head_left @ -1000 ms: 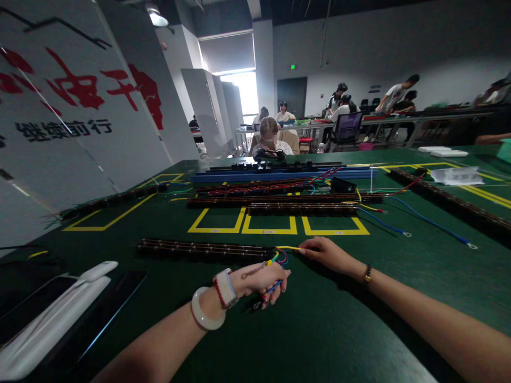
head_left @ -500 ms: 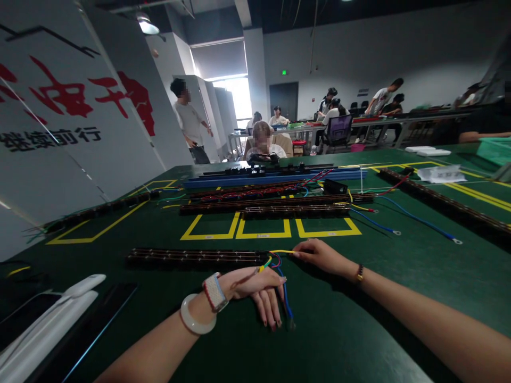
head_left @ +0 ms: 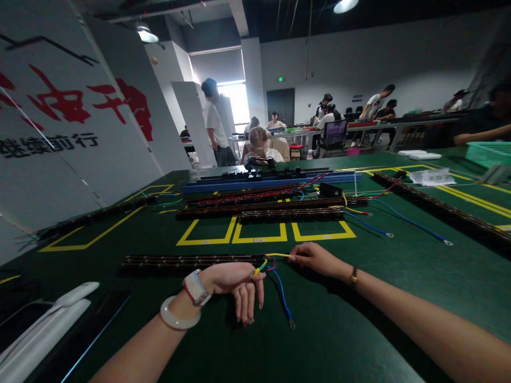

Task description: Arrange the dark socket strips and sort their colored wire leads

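In front of me lies a long black strip (head_left: 159, 261) with copper-coloured lines along its top. Thin wires come out of its right end. Between the thumb and fingers of my right hand (head_left: 319, 260) is the end of a yellow wire (head_left: 280, 255), drawn out to the right. My left hand (head_left: 231, 282) is beside the strip's right end, fingers stretched out and pointing down. A yellow-green wire (head_left: 262, 265) bends down to its edge; whether they touch I cannot tell. A blue wire (head_left: 283, 292) with a ring terminal hangs free between both hands.
Further back lie several similar strips (head_left: 291, 214) with loose wires, and a blue rail (head_left: 263, 184). Yellow tape frames (head_left: 259, 240) mark the green table. A white device (head_left: 75, 295) is at the left, a green basket (head_left: 489, 153) at the far right. People sit and stand beyond.
My left hand has moved left, away from the blue wire, and its fingers have spread more. My right hand still pinches the yellow wire. A standing person in the background has moved right.
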The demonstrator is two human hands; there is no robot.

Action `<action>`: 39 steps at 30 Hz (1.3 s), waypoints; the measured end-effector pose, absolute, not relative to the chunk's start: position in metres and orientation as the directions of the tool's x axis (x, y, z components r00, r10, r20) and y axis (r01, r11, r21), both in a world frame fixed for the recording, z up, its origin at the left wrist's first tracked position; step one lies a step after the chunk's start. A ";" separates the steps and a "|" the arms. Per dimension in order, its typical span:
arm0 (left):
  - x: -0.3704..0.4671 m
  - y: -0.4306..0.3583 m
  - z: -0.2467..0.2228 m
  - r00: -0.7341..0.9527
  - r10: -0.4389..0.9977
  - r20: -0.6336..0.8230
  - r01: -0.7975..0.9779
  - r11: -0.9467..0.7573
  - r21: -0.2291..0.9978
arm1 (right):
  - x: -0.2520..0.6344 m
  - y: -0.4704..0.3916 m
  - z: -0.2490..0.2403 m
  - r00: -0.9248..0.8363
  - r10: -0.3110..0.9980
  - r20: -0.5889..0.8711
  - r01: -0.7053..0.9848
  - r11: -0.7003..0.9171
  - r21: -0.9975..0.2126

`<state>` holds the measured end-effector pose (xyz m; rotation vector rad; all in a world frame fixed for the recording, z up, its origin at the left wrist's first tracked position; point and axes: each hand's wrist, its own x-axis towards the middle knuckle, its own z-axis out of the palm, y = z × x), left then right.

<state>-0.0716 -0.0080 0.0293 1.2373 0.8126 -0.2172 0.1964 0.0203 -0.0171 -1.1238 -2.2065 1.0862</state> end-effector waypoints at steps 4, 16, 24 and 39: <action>-0.080 -0.007 0.054 0.667 0.370 -0.646 0.570 0.304 0.763 | 0.197 0.021 -0.017 -0.571 0.821 -0.006 0.478 0.328 -0.815; -0.039 -0.031 0.046 0.696 0.501 -0.514 0.423 0.292 0.858 | 0.190 0.014 -0.014 -0.556 0.829 -0.056 0.503 0.282 -0.817; -0.018 -0.041 0.002 0.570 0.635 -0.522 0.520 0.214 0.827 | 0.179 -0.012 0.001 -0.654 0.749 -0.103 0.356 0.185 -0.916; -0.015 -0.037 -0.009 0.523 0.623 -0.581 0.574 0.246 0.781 | 0.167 -0.027 -0.007 -0.618 0.768 -0.169 0.271 0.007 -0.963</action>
